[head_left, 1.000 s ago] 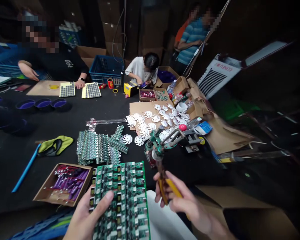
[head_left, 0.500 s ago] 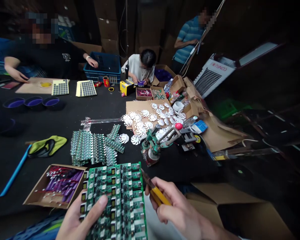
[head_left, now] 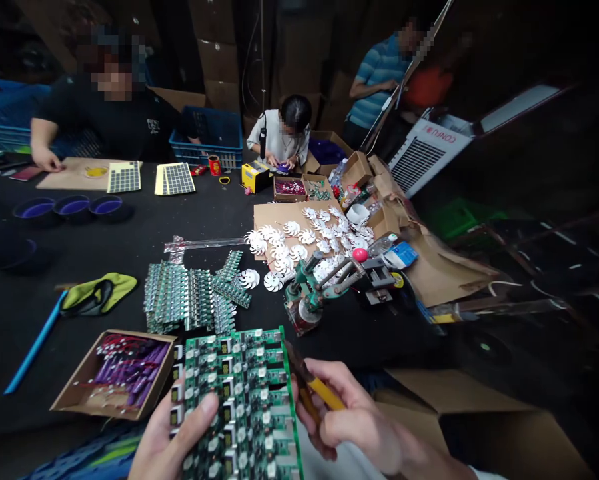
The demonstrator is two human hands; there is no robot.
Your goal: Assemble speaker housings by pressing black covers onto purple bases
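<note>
My left hand (head_left: 179,433) holds a green panel of circuit boards (head_left: 249,400) from its left side, thumb pressed on top of the components. In my right hand (head_left: 354,420) is a pair of pliers (head_left: 324,393) with yellow handles, my fingers wrapped round them. The dark jaws of the pliers point at the panel's right edge strip, near its upper corner; whether they touch it I cannot tell. Just beyond the panel lies a stack of similar circuit board strips (head_left: 172,297). To the left stands a cardboard box (head_left: 72,393) of purple battery cells (head_left: 134,373) with red wires.
White fan blades (head_left: 282,257) lie on cardboard beside a green hand press (head_left: 309,293). A blue stick (head_left: 34,347) and a yellow-green cloth item (head_left: 99,293) are at left. An open carton (head_left: 414,390) sits low right. Other people work across the table (head_left: 129,260).
The panel and both hands appear slightly further right, along with a small shift of the whole view. The person at the far left has drawn one hand down behind the blue crate.
</note>
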